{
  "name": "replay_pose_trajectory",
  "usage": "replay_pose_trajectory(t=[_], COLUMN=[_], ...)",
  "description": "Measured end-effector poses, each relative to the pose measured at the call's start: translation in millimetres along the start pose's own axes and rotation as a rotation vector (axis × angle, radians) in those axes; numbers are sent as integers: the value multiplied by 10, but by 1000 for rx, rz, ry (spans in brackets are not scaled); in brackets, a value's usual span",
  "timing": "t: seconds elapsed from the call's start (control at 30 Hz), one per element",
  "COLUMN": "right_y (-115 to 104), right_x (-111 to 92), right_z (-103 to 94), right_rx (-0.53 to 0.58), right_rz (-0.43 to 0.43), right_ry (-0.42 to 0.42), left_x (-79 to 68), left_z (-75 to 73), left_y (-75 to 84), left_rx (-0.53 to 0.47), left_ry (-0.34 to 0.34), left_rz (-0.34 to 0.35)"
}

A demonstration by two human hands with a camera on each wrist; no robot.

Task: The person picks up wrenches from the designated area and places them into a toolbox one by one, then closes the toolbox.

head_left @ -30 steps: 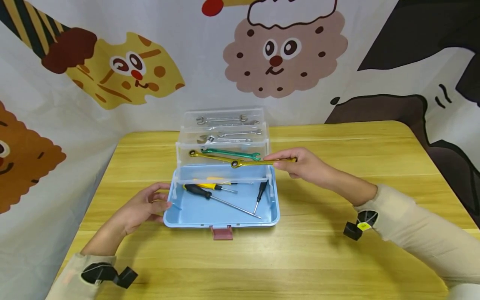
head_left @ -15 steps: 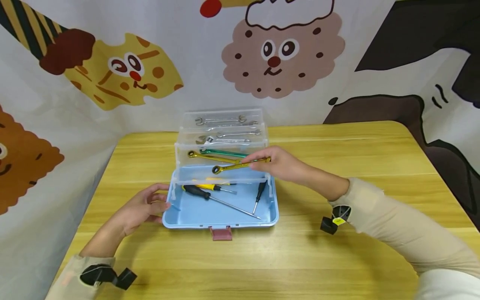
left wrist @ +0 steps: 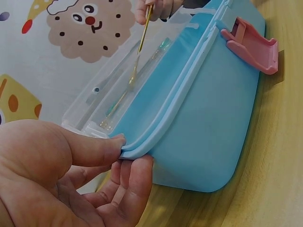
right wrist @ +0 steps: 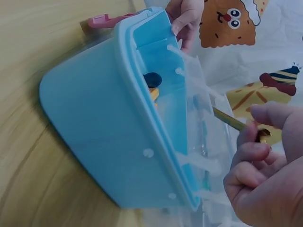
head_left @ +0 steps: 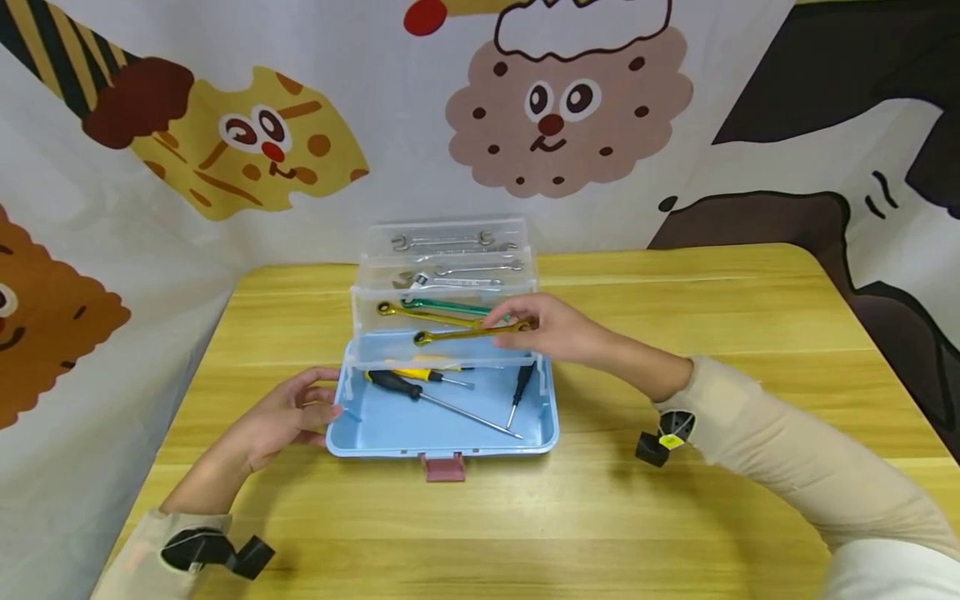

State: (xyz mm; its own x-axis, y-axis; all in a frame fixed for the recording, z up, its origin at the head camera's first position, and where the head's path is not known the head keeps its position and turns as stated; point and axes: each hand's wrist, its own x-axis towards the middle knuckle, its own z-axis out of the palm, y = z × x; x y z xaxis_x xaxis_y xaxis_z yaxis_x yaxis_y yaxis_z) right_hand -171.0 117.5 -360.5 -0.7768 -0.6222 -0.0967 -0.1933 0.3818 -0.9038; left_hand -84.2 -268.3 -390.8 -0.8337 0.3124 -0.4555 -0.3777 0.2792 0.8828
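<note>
My right hand (head_left: 551, 329) pinches a gold ratchet wrench (head_left: 457, 337) near one end, over the lowest clear tray (head_left: 367, 333) of an opened blue toolbox (head_left: 442, 454). In that tray lie another gold wrench (head_left: 427, 315) and a green wrench (head_left: 450, 307), partly covered by my right fingers. At the box's left side, my left hand (head_left: 285, 417) holds the rim; in the left wrist view, thumb (left wrist: 102, 150) and fingers pinch its corner. A black-handled screwdriver (head_left: 397, 383), a yellow-handled screwdriver (head_left: 416, 373) and a small black screwdriver (head_left: 522, 383) lie in the blue base.
Behind the lowest tray rise stepped clear trays with silver wrenches (head_left: 442, 242) and an adjustable wrench (head_left: 416, 281). A pink latch (head_left: 444, 468) hangs at the box's front. The wooden table (head_left: 600, 517) meets a cartoon-printed curtain (head_left: 412, 167) at the back.
My right hand has moved left with the gold wrench, from the tray's right end to over its middle, and the wrench is lower. The left hand stays on the rim.
</note>
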Motion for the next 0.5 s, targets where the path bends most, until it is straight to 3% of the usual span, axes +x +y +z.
replay_pose_trajectory(t=[0.17,0.27,0.37,0.5], right_y=[81,105,94,65], right_x=[-56,-84,-106,-126], right_z=[-43,-63,-71,-60], right_rx=[140,160,28,-227], right_rz=[-12,-34,-71,-111], right_ry=[-35,-41,1,82], left_x=[2,2,2,2], left_z=[2,-1,-2,1], left_y=[0,-1,-4,-6], left_rx=[0,-2,-4,-3], left_ry=[3,-1,-3,2], left_rz=[-2,1,1,0])
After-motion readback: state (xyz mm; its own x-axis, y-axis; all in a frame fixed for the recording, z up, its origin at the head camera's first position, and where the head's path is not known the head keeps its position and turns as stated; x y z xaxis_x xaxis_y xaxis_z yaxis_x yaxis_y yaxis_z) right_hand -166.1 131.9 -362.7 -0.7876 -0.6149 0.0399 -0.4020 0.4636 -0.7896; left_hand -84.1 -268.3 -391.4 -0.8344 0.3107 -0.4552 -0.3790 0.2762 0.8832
